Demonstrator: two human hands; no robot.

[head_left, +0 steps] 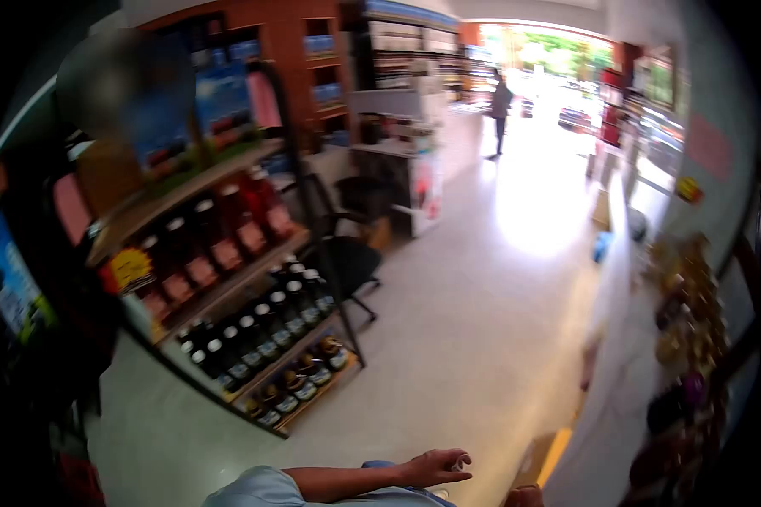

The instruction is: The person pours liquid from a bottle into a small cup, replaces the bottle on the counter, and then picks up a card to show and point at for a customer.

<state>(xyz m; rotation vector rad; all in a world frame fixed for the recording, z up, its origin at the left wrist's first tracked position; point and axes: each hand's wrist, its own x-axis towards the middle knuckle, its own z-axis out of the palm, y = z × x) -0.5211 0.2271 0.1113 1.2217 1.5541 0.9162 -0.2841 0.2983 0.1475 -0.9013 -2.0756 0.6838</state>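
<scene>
My left hand point(434, 467) reaches across the bottom of the view from a light blue sleeve. Its thumb and fingers curl around a small whitish thing point(459, 463), too small to name. Low at the bottom edge, part of my right hand point(524, 497) shows, its fingers mostly cut off by the frame. Right beside it stands a box with a yellow edge point(553, 456), and the hand overlaps its lower end in this view.
At left, a tilted-looking shelf rack point(228, 390) holds red bottles point(201, 266), dark white-capped bottles point(266, 329) and jars point(300, 384). A black office chair point(351, 258) stands behind it. A person point(500, 110) is near the bright doorway. Glassy goods point(685, 313) line the right.
</scene>
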